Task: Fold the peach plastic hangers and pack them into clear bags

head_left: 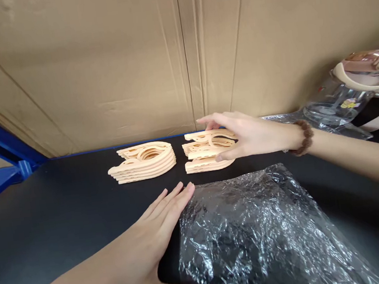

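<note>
A neat stack of cream plastic folding hangers (pixel 143 161) lies on the black surface near the cardboard. Just to its right is a second, less even stack of the same hangers (pixel 199 152). My right hand (pixel 240 135) grips this second stack from the right, thumb on its near side and fingers over the far side, where they are partly hidden. Below the stacks, my left hand (pixel 162 228) is stretched out, fingers straight and thumb apart, at the left edge of a crinkled clear plastic bag (pixel 255 230). It holds nothing.
Brown cardboard (pixel 114 68) stands as a wall behind the black shelf surface (pixel 62 208). On the right, a clear bottle (pixel 345 90) with a brown lid and a strap sits by more clear plastic. A blue metal frame (pixel 4 151) edges the left side.
</note>
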Demonstrator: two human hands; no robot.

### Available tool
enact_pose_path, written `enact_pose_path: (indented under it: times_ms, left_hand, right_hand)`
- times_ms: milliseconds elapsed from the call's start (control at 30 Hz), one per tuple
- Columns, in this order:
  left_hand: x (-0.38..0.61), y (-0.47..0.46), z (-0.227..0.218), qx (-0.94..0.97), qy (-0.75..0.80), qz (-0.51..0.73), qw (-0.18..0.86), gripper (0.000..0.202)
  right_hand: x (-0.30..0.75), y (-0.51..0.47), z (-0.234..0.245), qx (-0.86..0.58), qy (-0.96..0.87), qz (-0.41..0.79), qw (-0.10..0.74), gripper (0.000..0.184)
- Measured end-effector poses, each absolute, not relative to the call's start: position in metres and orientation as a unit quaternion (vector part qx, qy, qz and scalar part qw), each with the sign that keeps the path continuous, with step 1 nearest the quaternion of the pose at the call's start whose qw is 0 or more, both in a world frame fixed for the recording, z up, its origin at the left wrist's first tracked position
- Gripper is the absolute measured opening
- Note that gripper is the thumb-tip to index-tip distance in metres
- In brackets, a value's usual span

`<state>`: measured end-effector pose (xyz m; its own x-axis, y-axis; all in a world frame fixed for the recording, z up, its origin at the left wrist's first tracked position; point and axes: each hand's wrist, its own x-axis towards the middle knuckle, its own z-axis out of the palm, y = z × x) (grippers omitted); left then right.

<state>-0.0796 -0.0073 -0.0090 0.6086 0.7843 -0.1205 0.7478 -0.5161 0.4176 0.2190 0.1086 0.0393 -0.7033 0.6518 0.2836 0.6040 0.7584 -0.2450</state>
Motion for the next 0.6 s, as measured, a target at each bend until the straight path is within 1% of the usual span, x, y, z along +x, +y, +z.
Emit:
enact_pose_path:
  times_ms: [67,200,267,333,433,500,567,600]
  left_hand:
    - [-0.081,-0.007,-0.009,0.874,0.433,0.044,0.217,0.125]
    - [-0.083,-0.007,-0.011,0.873,0.434,0.050,0.219,0.124]
    - [-0.083,-0.006,-0.013,0.872,0.438,0.050,0.214,0.127]
    - [-0.083,-0.006,-0.016,0.875,0.437,0.054,0.203,0.129]
    - [-0.082,-0.006,-0.018,0.879,0.431,0.060,0.193,0.130]
    - [-0.082,-0.006,-0.018,0.881,0.429,0.059,0.191,0.130]
    - [-0.080,-0.007,-0.017,0.881,0.430,0.059,0.190,0.129]
    - [-0.080,-0.007,-0.016,0.879,0.432,0.058,0.191,0.130]
  right_hand:
    - [0.232,0.099,0.049,-0.358,-0.914,0.036,0.189,0.078]
    - [0.270,0.065,0.068,-0.420,-0.891,-0.030,0.169,0.083]
    - [0.295,0.044,0.071,-0.462,-0.874,-0.047,0.144,0.076]
    - [0.320,0.024,0.067,-0.493,-0.856,-0.063,0.138,0.067]
    - [0.354,-0.002,0.054,-0.530,-0.840,-0.071,0.091,0.074]
    - [0.366,-0.016,0.043,-0.532,-0.840,-0.065,0.077,0.076]
    - [0.367,-0.026,0.033,-0.519,-0.851,-0.045,0.067,0.086]
    - [0.363,-0.030,0.029,-0.511,-0.856,-0.034,0.067,0.087]
